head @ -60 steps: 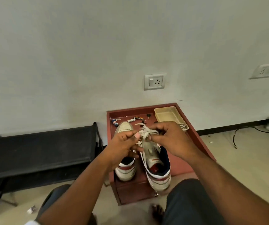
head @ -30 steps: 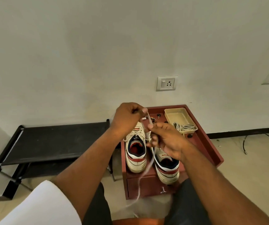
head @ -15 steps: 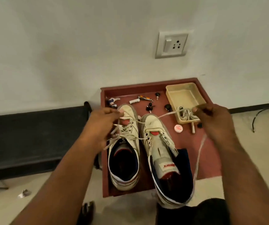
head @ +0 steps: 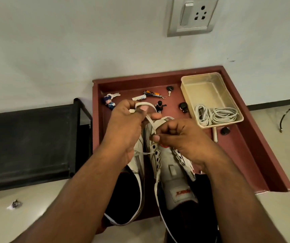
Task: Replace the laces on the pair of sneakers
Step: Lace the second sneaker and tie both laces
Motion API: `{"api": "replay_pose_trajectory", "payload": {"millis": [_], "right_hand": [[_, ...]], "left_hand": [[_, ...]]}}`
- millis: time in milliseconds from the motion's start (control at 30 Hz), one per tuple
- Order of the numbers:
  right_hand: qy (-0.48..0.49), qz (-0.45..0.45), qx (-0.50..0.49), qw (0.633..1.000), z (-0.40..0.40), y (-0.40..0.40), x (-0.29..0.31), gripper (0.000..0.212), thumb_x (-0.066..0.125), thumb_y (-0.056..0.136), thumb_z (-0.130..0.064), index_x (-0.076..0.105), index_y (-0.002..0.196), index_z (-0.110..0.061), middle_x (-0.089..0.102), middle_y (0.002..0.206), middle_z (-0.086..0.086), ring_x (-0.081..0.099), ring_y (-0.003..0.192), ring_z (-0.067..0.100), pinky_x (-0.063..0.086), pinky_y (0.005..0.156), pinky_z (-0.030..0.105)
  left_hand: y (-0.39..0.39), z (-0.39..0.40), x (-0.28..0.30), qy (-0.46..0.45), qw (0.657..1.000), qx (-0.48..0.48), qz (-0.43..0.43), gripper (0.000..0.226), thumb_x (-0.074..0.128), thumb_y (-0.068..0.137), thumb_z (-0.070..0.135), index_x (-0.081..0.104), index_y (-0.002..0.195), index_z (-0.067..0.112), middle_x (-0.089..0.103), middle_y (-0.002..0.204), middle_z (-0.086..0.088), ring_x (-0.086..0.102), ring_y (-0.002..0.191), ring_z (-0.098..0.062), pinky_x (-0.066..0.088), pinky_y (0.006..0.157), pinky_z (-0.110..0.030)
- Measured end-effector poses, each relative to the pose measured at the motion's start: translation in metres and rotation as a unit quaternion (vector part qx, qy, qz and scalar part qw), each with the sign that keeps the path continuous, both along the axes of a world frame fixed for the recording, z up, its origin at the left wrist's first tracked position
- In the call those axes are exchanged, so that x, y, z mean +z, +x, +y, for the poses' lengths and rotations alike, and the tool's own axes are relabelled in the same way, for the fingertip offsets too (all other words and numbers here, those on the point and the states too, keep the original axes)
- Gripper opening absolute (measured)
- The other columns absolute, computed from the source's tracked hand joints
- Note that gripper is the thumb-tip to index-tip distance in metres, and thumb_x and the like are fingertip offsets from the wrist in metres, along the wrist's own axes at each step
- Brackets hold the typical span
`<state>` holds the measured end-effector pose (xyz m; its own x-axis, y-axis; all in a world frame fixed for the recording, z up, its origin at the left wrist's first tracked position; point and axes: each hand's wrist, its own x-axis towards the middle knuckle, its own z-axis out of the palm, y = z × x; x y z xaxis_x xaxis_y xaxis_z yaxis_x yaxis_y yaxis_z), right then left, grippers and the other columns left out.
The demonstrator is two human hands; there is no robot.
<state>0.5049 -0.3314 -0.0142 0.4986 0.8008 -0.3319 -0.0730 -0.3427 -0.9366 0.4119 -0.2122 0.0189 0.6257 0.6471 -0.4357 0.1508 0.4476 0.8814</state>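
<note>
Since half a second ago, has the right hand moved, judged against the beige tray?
Yes. The right hand has come leftward from beside the beige tray to the right sneaker, where it pinches the lace.

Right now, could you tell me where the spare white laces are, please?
The spare laces lie coiled in the near end of the beige tray, at the table's back right corner.

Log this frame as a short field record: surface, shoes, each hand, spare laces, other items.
surface: red tray-top cabinet against the wall
shoes: right sneaker, upper eyelets empty; left sneaker beside it, partly hidden
left hand: left hand pinches a loop of the white lace
right hand: right hand pinches the same lace near the toe-end eyelets
spare laces: coiled laces in the beige plastic tray
other items: keys, nail clipper
</note>
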Motion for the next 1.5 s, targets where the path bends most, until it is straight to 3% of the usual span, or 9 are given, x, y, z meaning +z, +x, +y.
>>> {"api": "replay_pose_trajectory", "payload": {"millis": [100,200,233,400,600,700,867,1267,1500], "right_hand": [[-0.023,-0.011,0.005,1.0,-0.004,0.005,-0.002,0.009,0.076,0.08,-0.01,0.072,0.08,-0.002,0.071,0.071,0.011,0.057,0.06,0.013,0.047,0.06,0.024],[-0.089,-0.072,0.047,0.992,-0.006,0.008,-0.004,0.009,0.078,0.079,-0.013,0.072,0.073,-0.011,0.069,0.062,-0.005,0.052,0.053,0.004,0.042,0.054,0.019],[-0.103,-0.091,0.058,0.989,-0.006,0.008,-0.005,0.01,0.079,0.078,-0.013,0.072,0.071,-0.011,0.066,0.058,-0.008,0.051,0.052,0.003,0.041,0.052,0.017],[-0.089,-0.125,0.059,0.986,-0.005,0.01,-0.008,0.009,0.082,0.074,-0.011,0.074,0.071,-0.012,0.072,0.071,0.001,0.062,0.065,0.007,0.052,0.062,0.027],[-0.065,-0.096,0.052,0.992,-0.009,0.012,-0.005,0.005,0.08,0.076,-0.01,0.076,0.075,-0.012,0.07,0.065,-0.002,0.058,0.058,0.001,0.048,0.059,0.018],[-0.105,-0.142,0.066,0.982,-0.01,0.016,-0.011,0.008,0.081,0.074,-0.011,0.075,0.075,-0.016,0.071,0.072,0.0,0.061,0.065,0.006,0.053,0.067,0.03],[-0.168,-0.226,0.125,0.951,-0.005,0.01,-0.018,0.018,0.085,0.068,-0.014,0.076,0.08,-0.025,0.056,0.066,-0.014,0.051,0.062,-0.003,0.041,0.06,0.013],[-0.18,-0.266,0.113,0.94,0.001,0.004,-0.026,0.012,0.081,0.071,-0.017,0.074,0.074,-0.026,0.058,0.068,-0.012,0.055,0.064,0.001,0.045,0.059,0.021],[-0.164,-0.281,0.084,0.942,0.002,0.001,-0.029,0.023,0.081,0.07,-0.014,0.065,0.067,-0.032,0.063,0.07,-0.014,0.057,0.066,0.0,0.046,0.06,0.019]], "left_hand": [[-0.005,0.008,-0.008,0.093,0.993,-0.009,0.066,0.014,0.059,0.097,0.013,0.053,0.109,0.016,0.074,0.096,-0.004,0.071,0.079,-0.012,0.053,0.066,-0.022],[-0.014,0.018,-0.009,0.463,0.862,-0.098,0.181,0.059,0.076,0.081,0.009,0.043,0.126,0.03,0.048,0.131,0.006,0.056,0.106,-0.01,0.049,0.083,-0.026],[-0.015,0.018,-0.005,0.512,0.831,-0.138,0.172,0.07,0.074,0.077,0.001,0.042,0.13,0.034,0.037,0.14,0.007,0.052,0.109,-0.009,0.048,0.083,-0.02],[-0.013,0.013,-0.004,0.395,0.845,-0.342,0.112,0.047,0.066,0.08,-0.007,0.066,0.113,0.026,0.059,0.113,0.017,0.057,0.068,0.015,0.041,0.062,-0.006],[-0.011,0.022,-0.016,0.332,0.86,-0.352,0.16,0.008,0.076,0.082,0.008,0.076,0.086,0.015,0.073,0.074,0.001,0.067,0.062,-0.007,0.056,0.061,-0.02],[-0.011,0.029,-0.021,0.385,0.821,-0.363,0.216,0.006,0.077,0.083,0.013,0.076,0.083,0.019,0.07,0.077,0.008,0.064,0.069,-0.002,0.049,0.064,-0.015],[-0.011,0.027,-0.031,0.39,0.802,-0.368,0.263,0.005,0.074,0.085,0.015,0.076,0.084,0.02,0.066,0.071,0.013,0.061,0.066,0.001,0.045,0.061,-0.012],[-0.007,0.021,-0.04,0.372,0.806,-0.356,0.292,0.005,0.079,0.08,0.024,0.079,0.083,0.028,0.068,0.073,0.014,0.062,0.069,-0.004,0.044,0.062,-0.021],[0.007,0.016,-0.03,0.44,0.727,-0.421,0.318,0.01,0.077,0.083,0.018,0.078,0.092,0.02,0.072,0.09,0.002,0.066,0.081,-0.013,0.053,0.074,-0.026]]}}
